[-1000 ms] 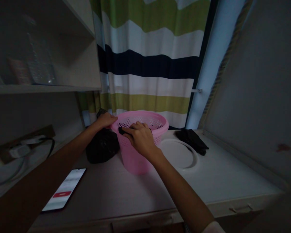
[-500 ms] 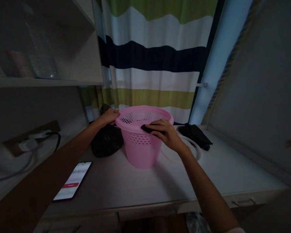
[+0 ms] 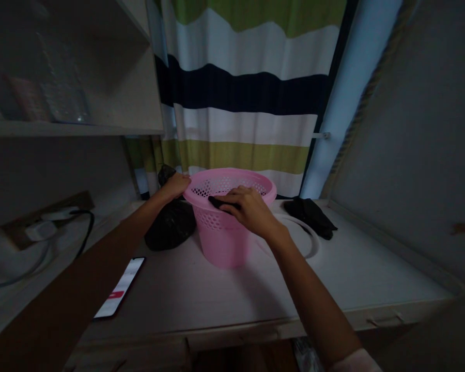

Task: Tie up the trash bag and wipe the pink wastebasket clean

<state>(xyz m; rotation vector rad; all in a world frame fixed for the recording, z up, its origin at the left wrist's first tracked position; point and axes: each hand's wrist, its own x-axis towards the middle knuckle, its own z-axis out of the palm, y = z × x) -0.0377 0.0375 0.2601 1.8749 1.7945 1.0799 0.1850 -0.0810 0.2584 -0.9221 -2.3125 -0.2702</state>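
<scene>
Two bare hands are at a pink plastic basket [image 3: 225, 245] on my feed. I have the left hand [image 3: 177, 186] clamped on the left side of its rim, and the right hand [image 3: 250, 209] closed around a black wad [image 3: 217, 202], cloth or plastic I cannot tell, held at the near side of the rim. The basket, perforated below the rim, stands upright on a pale tabletop [image 3: 201, 305]. Just left of it I see a bulging black bag [image 3: 170, 227]. To its right lies a white rimmed disc [image 3: 315, 245], with a folded black item [image 3: 310, 214] beside it. Nearer me, my left forearm partly covers a lit smartphone [image 3: 126, 284]. Behind everything hangs a striped curtain [image 3: 244, 93].
</scene>
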